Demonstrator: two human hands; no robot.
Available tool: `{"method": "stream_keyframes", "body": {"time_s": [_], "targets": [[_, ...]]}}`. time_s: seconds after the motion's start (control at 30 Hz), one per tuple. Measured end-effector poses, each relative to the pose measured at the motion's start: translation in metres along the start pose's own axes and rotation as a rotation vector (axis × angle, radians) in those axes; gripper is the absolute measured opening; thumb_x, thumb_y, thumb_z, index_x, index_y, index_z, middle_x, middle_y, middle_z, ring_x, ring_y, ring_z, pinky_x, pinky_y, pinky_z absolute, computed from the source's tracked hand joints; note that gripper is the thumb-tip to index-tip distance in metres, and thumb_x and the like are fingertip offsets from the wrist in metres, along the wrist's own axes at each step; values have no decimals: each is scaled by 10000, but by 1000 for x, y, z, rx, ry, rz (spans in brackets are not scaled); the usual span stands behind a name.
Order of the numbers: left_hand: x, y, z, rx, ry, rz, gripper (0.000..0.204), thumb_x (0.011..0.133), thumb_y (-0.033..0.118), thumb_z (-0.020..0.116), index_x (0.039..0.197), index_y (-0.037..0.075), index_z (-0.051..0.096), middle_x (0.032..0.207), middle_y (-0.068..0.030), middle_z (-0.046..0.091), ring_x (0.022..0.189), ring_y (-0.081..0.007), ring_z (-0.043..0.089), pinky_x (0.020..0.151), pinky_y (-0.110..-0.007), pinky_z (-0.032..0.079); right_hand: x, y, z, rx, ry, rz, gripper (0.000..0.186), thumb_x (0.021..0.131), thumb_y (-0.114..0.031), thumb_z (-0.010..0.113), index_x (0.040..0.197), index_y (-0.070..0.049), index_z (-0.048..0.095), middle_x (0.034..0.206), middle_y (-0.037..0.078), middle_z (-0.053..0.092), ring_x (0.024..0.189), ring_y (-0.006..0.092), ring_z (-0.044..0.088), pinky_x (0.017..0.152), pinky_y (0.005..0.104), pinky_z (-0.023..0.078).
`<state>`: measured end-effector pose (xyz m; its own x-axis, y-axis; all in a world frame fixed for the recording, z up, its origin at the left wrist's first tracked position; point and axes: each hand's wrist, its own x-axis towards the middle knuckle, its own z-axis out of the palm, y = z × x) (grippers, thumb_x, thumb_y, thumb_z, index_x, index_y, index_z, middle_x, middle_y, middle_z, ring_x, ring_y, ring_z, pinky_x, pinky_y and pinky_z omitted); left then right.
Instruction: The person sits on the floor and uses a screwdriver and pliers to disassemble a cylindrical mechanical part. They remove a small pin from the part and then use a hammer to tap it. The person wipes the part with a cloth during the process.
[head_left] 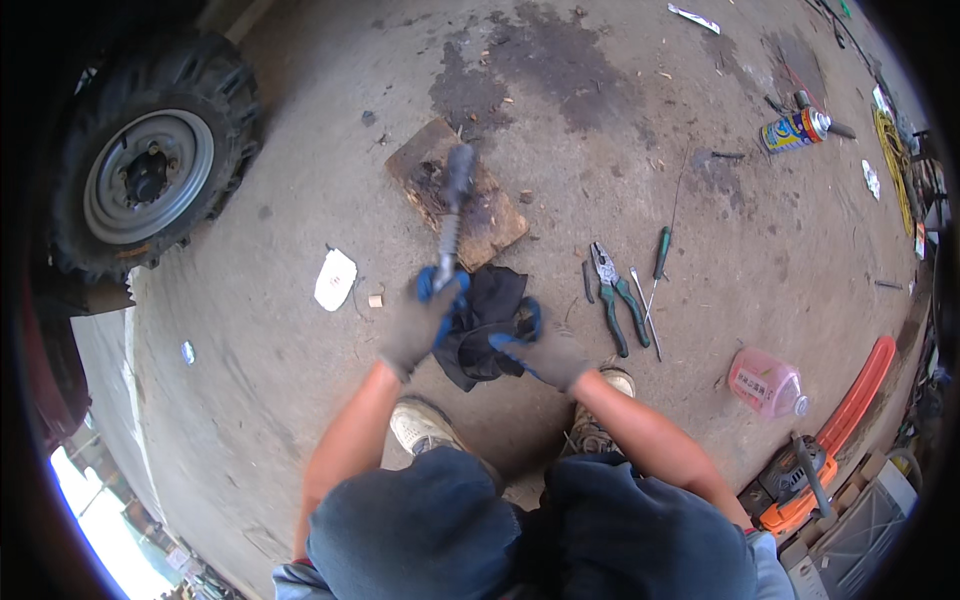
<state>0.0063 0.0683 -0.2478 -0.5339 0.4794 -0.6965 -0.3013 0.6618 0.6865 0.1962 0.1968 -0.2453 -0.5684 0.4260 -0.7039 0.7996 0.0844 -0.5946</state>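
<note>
My left hand point(418, 322), in a grey glove with blue fingers, is closed around the lower end of a metal shaft point(449, 238). The shaft has a ribbed middle and a thicker dark far end, slightly blurred, which rises over a stained wooden block point(500, 222). A black cloth point(488, 345) hangs bunched between my hands. My right hand point(548, 358), gloved alike, pinches the cloth's right side between thumb and fingers. The cloth's left edge meets my left glove; whether those fingers also grip it is hidden.
Right of my hands lie green-handled pliers point(617, 300) and a screwdriver point(662, 252). Farther right are a pink-liquid bottle point(765, 383), an orange chainsaw point(800, 480) and a spray can point(795, 130). A tractor tire point(150, 160) stands far left; a white pad point(335, 279) lies nearer.
</note>
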Motion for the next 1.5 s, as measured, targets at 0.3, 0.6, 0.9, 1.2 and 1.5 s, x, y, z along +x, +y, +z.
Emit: {"method": "stream_keyframes", "body": {"time_s": [0.3,0.6,0.9,1.2,1.5], "targets": [[-61,-50,0,768,86,239,842,784,411,812,1424,10,439,1432,-256,449,1304,-484,442,1054,-540,407,-5,41,31,1435,-171,186,158,959,-151,667,1087,-103,588,974,20,643,880,122,653,777,266,530],[-39,-58,14,376,65,-50,601,796,198,713,1346,6,567,1068,-171,692,978,-319,680,910,-415,531,21,39,34,1235,-227,129,317,959,-184,690,1229,-57,582,1124,91,659,982,230,675,870,401,586],[-5,-42,29,-146,51,133,256,920,170,692,1116,5,694,995,-72,732,928,-174,668,854,-331,524,41,23,57,1346,-159,360,373,951,-358,721,1197,-90,638,1094,52,680,978,211,690,843,378,587],[4,-69,33,-460,-244,-225,379,905,227,701,1172,-31,624,1049,-160,729,927,-244,702,835,-358,548,23,8,27,1294,-381,239,423,986,-415,656,1282,-116,617,1172,33,680,1011,167,682,836,350,581],[-42,-37,46,606,-280,256,543,873,277,724,1289,-37,570,1090,-258,650,998,-382,645,877,-437,527,31,7,-7,1195,-617,204,319,991,-350,654,1109,-54,666,975,104,719,855,199,695,709,323,560]]}}
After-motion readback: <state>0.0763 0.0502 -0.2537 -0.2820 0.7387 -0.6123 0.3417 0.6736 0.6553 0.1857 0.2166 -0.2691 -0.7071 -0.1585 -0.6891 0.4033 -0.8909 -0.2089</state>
